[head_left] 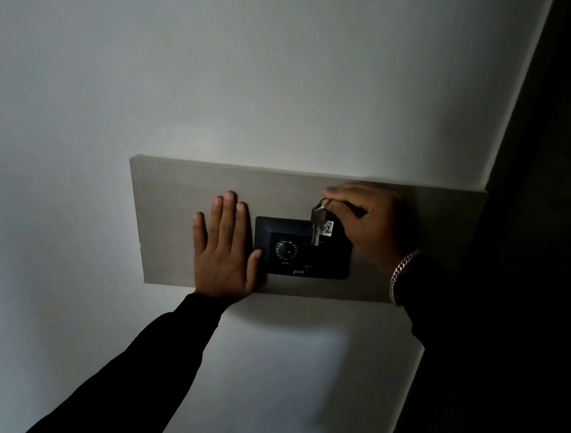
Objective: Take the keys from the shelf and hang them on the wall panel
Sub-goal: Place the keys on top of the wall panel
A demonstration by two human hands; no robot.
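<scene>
Nearest the onlooker, two dark sleeves reached up toward the wall. The left hand (223,245) lay flat against the wall panel (178,188), its fingers (227,212) straight, slightly spread and closed on nothing, the thumb touching the left edge of a black control unit (304,248) mounted in the panel; this placement read as a brace, steadying the body or the panel while the other hand worked. The right hand (368,222), a chain bracelet (401,275) at its wrist, was held higher and to the right, its thumb and forefinger pinched together on the key ring (322,203) while the remaining fingers curled loosely behind. The keys (317,227) hung straight down from that pinch, overlapping the upper right corner of the black unit, with a small white tag (327,226) just beside them. Holding the ring by its top let the keys dangle free, presumably so that the ring could be slipped over a hook; no hook or peg could be made out in the dim light, so whether the ring had already caught on anything could not be told. Behind all lay the plain pale wall (219,76).
</scene>
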